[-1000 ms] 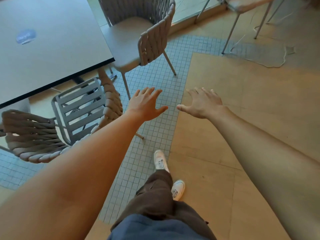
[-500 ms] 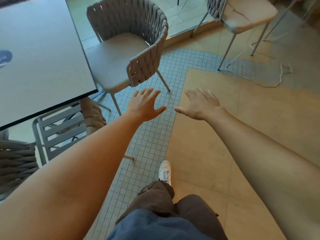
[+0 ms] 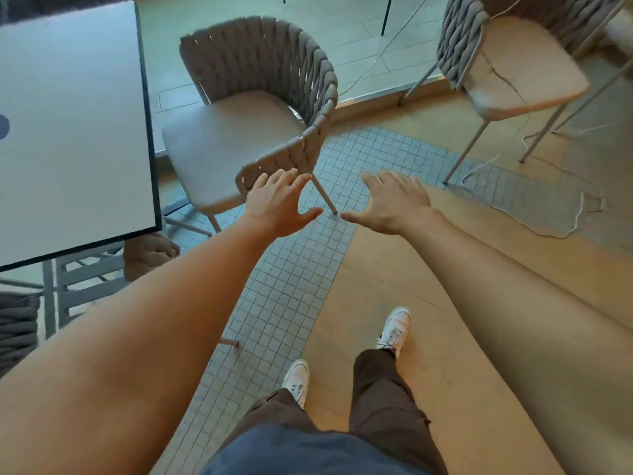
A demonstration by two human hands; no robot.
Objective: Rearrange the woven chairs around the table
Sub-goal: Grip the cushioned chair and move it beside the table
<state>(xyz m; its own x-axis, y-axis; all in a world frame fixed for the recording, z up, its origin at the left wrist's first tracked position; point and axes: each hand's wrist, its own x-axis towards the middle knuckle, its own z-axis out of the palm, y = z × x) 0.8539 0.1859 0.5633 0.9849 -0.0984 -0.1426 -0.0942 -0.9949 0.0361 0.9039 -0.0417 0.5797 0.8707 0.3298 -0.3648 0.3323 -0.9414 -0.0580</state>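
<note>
A woven grey-brown chair (image 3: 236, 132) with a padded seat stands at the right edge of the grey table (image 3: 68, 132), its curved back toward the glass wall. My left hand (image 3: 277, 200) is open, its fingertips at the chair's near armrest end. My right hand (image 3: 394, 204) is open too, palm down, just right of the chair's front leg and apart from it. Neither hand holds anything. A second woven chair (image 3: 507, 70) stands at the upper right, away from the table.
A slatted chair (image 3: 82, 286) is tucked under the table's near corner, with another woven chair (image 3: 17, 330) at the left edge. A white cord (image 3: 565, 214) lies looped on the floor at right. My feet (image 3: 394, 330) stand on the tile and wood floor.
I have stepped closer to the chair by the table, which now sits lower and larger in view. Both open hands have advanced toward it; the left now reaches its armrest.
</note>
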